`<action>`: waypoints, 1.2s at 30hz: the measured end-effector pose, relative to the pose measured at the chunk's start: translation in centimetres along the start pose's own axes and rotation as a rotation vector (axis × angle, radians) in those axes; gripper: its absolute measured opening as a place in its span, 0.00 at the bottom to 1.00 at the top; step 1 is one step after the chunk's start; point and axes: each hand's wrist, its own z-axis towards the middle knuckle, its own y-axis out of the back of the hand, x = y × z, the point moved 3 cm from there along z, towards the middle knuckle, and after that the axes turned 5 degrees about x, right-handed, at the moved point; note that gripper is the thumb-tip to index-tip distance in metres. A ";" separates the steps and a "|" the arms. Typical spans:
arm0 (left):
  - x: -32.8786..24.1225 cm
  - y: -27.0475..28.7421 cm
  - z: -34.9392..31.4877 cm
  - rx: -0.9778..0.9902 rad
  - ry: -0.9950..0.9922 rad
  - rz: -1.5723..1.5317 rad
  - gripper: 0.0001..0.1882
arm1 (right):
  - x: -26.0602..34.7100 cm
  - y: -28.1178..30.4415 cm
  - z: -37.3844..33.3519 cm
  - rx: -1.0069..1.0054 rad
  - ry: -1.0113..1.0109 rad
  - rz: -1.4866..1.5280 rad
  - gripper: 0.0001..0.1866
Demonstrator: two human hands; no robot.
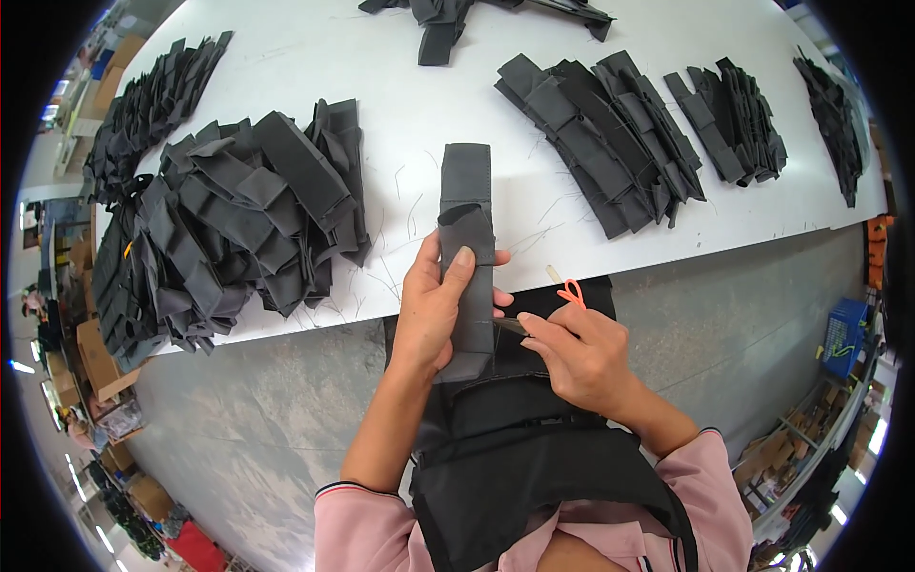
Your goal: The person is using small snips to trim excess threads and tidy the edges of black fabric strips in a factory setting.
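Observation:
My left hand [431,303] is closed round a dark grey sewn fabric strip [467,176], thumb pressed on its front. The strip stands lengthwise over the table's near edge, its far end above the white top. A folded flap gapes near its middle, and stitch lines cross it. My right hand [586,353] is closed on thread snips [510,325], mostly hidden in the fingers; a narrow metal tip shows at the strip's right edge. An orange cord loop [571,293] sticks up from this hand.
On the white table [410,114] lie a large heap of grey strips [238,210] at left, a smaller pile [162,95] behind it, and several bundles [610,143] at right. Loose threads are scattered between. A black apron [553,467] covers my lap; a blue crate [843,336] stands far right.

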 end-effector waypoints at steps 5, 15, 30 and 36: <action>0.0 0.0 -0.1 0.006 -0.004 -0.023 0.16 | 0.5 0.3 0.4 -0.063 0.018 0.040 0.17; 0.3 0.0 -0.4 0.001 -0.021 -0.174 0.17 | 1.1 -0.4 1.5 0.071 -0.074 0.081 0.17; 0.7 0.3 -0.4 0.048 -0.007 -0.251 0.15 | 1.4 -1.2 1.3 0.046 0.043 -0.020 0.15; 0.5 0.1 -0.4 0.067 -0.015 -0.266 0.18 | 1.6 -0.8 1.8 0.079 -0.025 0.035 0.15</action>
